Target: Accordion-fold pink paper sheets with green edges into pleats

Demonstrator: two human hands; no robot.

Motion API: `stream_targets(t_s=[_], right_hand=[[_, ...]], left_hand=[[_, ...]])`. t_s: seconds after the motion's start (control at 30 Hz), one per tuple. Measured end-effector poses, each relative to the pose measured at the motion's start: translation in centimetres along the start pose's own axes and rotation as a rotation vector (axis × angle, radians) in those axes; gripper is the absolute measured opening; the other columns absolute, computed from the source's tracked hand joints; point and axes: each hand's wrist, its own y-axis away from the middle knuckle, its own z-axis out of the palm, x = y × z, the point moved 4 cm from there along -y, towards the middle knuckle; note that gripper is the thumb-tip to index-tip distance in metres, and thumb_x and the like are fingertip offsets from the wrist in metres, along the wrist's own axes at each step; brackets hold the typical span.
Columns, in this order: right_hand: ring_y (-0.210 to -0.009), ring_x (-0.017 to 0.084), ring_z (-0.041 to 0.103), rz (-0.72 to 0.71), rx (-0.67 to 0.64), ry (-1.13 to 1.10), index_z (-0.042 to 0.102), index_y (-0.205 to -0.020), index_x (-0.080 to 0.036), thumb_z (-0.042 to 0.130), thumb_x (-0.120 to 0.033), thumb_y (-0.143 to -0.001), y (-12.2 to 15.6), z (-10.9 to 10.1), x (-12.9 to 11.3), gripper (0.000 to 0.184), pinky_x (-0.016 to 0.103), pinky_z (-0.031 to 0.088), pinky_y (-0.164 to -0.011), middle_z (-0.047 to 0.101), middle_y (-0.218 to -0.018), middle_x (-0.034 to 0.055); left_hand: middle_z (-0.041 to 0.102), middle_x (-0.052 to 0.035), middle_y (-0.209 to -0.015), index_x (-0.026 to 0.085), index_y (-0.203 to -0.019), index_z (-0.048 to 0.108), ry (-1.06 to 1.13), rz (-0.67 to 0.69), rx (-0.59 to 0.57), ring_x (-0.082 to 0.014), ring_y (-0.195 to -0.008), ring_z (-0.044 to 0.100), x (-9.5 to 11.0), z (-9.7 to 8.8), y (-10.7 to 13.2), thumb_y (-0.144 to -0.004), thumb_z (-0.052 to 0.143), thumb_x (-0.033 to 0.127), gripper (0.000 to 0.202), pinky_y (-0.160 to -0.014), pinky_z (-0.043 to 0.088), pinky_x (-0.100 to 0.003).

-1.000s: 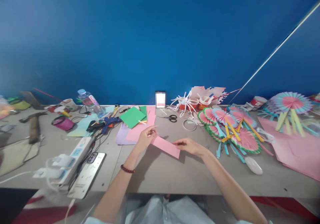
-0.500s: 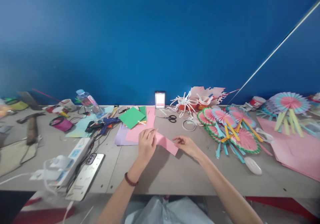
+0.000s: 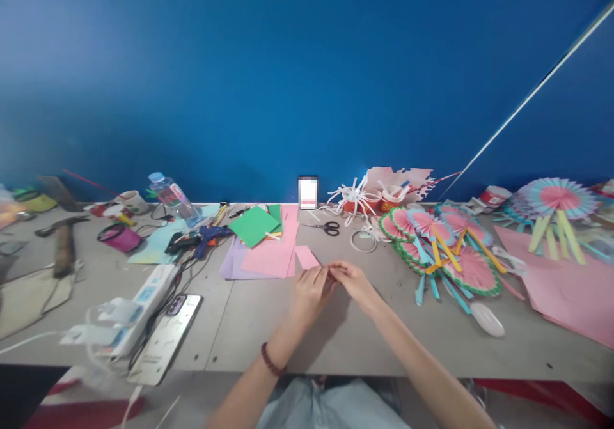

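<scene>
Left hand: fingertips pinched on the near end of the pink paper strip; beaded bracelet at the wrist.
Right hand: fingertips closed on the same end, touching the left hand's fingers.
Pink paper strip: mid-table, held low over the grey table, far end poking out beyond the left hand, just beside the pink sheets.
Green paper: on top of the pink sheets, far side.
Scissors: beyond the hands, near the wall.
Tape ring: right of the scissors.
Paper fans: heaped right of the hands.
Phone: left, at the table's near edge, beside a power strip.
</scene>
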Motion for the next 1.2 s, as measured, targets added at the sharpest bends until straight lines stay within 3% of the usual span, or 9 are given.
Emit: stream_targets(t_s=[0.2, 0.33, 0.43, 0.5, 0.63, 0.77, 0.9, 1.0, 1.2], right_hand=[[-0.085, 0.02, 0.066, -0.094, -0.118, -0.003, 0.064, -0.098, -0.02, 0.068, -0.034, -0.066, 0.7, 0.1, -0.8, 0.035, 0.036, 0.05, -0.084, 0.072, -0.087, 0.0042], [-0.083, 0.019, 0.064, -0.267, -0.131, 0.248, 0.057, -0.113, -0.02, 0.058, -0.03, -0.075, 0.6, -0.9, -0.9, 0.039, 0.037, 0.05, -0.081, 0.069, -0.087, 0.0036], [-0.074, 0.017, 0.059, -0.374, -0.034, 0.586, 0.057, -0.117, -0.019, 0.056, -0.024, -0.075, 0.6, -2.3, -1.2, 0.042, 0.039, 0.05, -0.079, 0.064, -0.092, 0.0054], [-0.079, 0.018, 0.058, -0.407, -0.033, 0.708, 0.059, -0.117, -0.02, 0.057, -0.022, -0.076, 0.7, -3.0, -1.6, 0.042, 0.04, 0.05, -0.081, 0.061, -0.104, 0.0082], [-0.089, 0.019, 0.058, -0.414, -0.112, 0.761, 0.064, -0.112, -0.024, 0.057, -0.025, -0.081, 0.9, -3.8, -2.7, 0.032, 0.035, 0.049, -0.084, 0.059, -0.108, 0.0076], [-0.08, 0.016, 0.056, -0.397, -0.166, 0.746, 0.066, -0.099, -0.022, 0.062, -0.033, -0.08, 1.2, -4.1, -3.4, 0.023, 0.033, 0.047, -0.081, 0.06, -0.106, 0.0056], [-0.072, 0.014, 0.055, -0.222, -0.205, 0.639, 0.064, -0.088, -0.019, 0.064, -0.039, -0.077, 0.9, -4.7, -3.0, 0.023, 0.028, 0.046, -0.071, 0.065, -0.086, 0.0023], [-0.07, 0.015, 0.057, -0.128, -0.217, 0.523, 0.063, -0.084, -0.018, 0.065, -0.045, -0.075, 0.6, -5.2, -2.5, 0.028, 0.027, 0.045, -0.068, 0.065, -0.075, 0.0007], [-0.077, 0.017, 0.061, -0.176, -0.179, 0.557, 0.069, -0.094, -0.017, 0.061, -0.045, -0.079, 0.6, -5.4, -3.3, 0.033, 0.028, 0.046, -0.072, 0.071, -0.089, 0.0054]], left_hand=[[0.073, -0.0103, -0.102, 0.016, -0.118, 0.06, 0.048, 0.116, 0.13, -0.0198, -0.086, 0.07, -0.6, -1.1, 0.3, -0.093, 0.048, 0.016, 0.028, -0.073, 0.057, -0.032], [0.075, -0.0093, -0.098, 0.018, -0.123, 0.06, 0.185, 0.109, 0.233, -0.0168, -0.083, 0.072, -0.9, -2.5, 0.6, -0.092, 0.045, 0.01, 0.035, -0.072, 0.059, -0.027], [0.076, -0.008, -0.089, 0.018, -0.112, 0.067, 0.315, -0.068, 0.296, -0.0156, -0.069, 0.071, -1.6, -3.3, 0.7, -0.092, 0.05, 0.013, 0.027, -0.064, 0.059, -0.026], [0.076, -0.0078, -0.089, 0.018, -0.104, 0.071, 0.474, -0.234, 0.272, -0.0168, -0.072, 0.072, -2.2, -3.5, 0.6, -0.091, 0.053, 0.019, 0.023, -0.067, 0.06, -0.028], [0.076, -0.0088, -0.089, 0.015, -0.093, 0.074, 0.847, -0.574, 0.211, -0.0203, -0.081, 0.073, -3.3, -3.4, 0.4, -0.086, 0.06, 0.034, 0.024, -0.074, 0.06, -0.031], [0.076, -0.0103, -0.084, 0.013, -0.09, 0.074, 1.008, -0.703, 0.177, -0.0218, -0.078, 0.072, -4.3, -3.1, 0.5, -0.08, 0.065, 0.042, 0.032, -0.073, 0.059, -0.033], [0.076, -0.011, -0.087, 0.014, -0.09, 0.074, 1.015, -0.681, 0.113, -0.0222, -0.083, 0.071, -5.4, -3.0, 0.6, -0.079, 0.065, 0.041, 0.031, -0.076, 0.058, -0.033], [0.076, -0.0114, -0.092, 0.015, -0.091, 0.075, 0.974, -0.633, -0.016, -0.0221, -0.083, 0.071, -6.2, -3.0, 0.6, -0.077, 0.067, 0.039, 0.029, -0.073, 0.058, -0.032], [0.074, -0.0072, -0.093, 0.019, -0.108, 0.07, 0.725, -0.378, -0.205, -0.0173, -0.08, 0.068, -6.6, -3.3, 0.1, -0.082, 0.062, 0.026, 0.028, -0.077, 0.056, -0.031]])
